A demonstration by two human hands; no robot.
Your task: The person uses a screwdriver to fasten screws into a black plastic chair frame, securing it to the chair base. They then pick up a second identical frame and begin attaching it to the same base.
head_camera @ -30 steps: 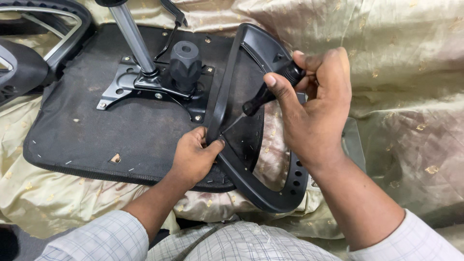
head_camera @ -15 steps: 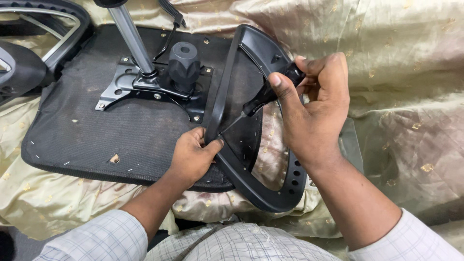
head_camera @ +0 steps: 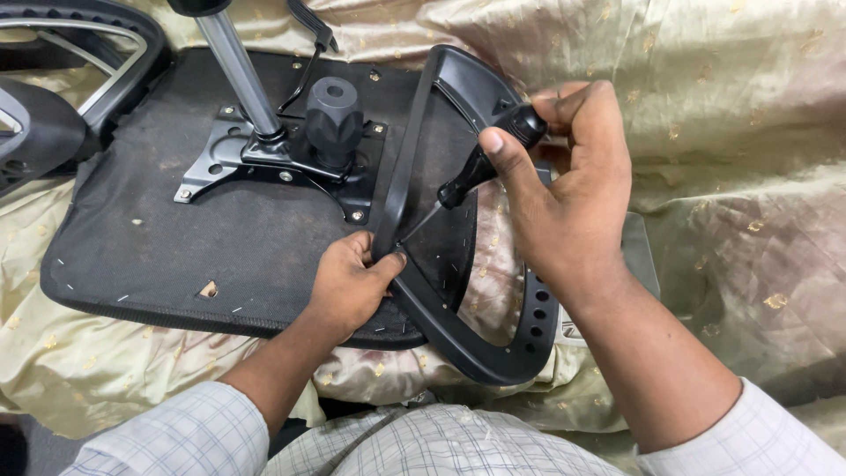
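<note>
Chair armrest worked with a screwdriver over an upturned seat on cloth-covered ground.

The work surface was a crumpled pale gold cloth (head_camera: 705,132) filling the frame's right and lower left; open cloth lay at right. The upturned black seat base (head_camera: 176,256) occupied the centre left, its metal bracket (head_camera: 220,163), gas cylinder (head_camera: 233,75) and black knob (head_camera: 333,119) at upper centre. The black armrest loop (head_camera: 458,335) stood at centre, against the seat's right edge. The left hand (head_camera: 348,286) was closed around the loop's left bar. The right hand (head_camera: 564,194) gripped a black-handled screwdriver (head_camera: 476,172), tip at that bar. Another chair frame (head_camera: 88,53) crowded the upper left.
</note>
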